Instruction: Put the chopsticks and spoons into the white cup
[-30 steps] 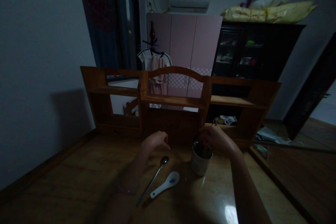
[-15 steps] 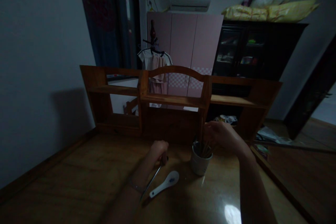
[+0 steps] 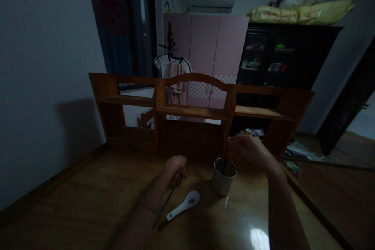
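Note:
My left hand [image 3: 175, 166] is closed low over the table, its fingers around one end of a thin metal stick [image 3: 166, 204], whose exact kind I cannot make out. The stick slants down toward me beside my wrist. Just to its right, a white ceramic spoon [image 3: 185, 206] with a small blue mark lies bowl-up on the table. A pale cup [image 3: 223, 183] stands upright further right, holding several wooden chopsticks [image 3: 230, 168] and other dark utensils. Over the cup's right side, my right hand [image 3: 249, 148] is closed, fingertips pinched at the chopsticks' upper ends; its grip is dim.
A wooden table [image 3: 96, 195] spreads before me, with a low wooden shelf unit [image 3: 193, 112] along its back edge. A wall [image 3: 49, 86] borders the left. Behind are a pink wardrobe [image 3: 202, 43], hanging clothes [image 3: 175, 70] and a dark cabinet [image 3: 316, 58].
The metal stick in my left hand has swung slightly left and looks less shiny; that hand has turned a little. My right hand stays at the chopsticks almost unmoved.

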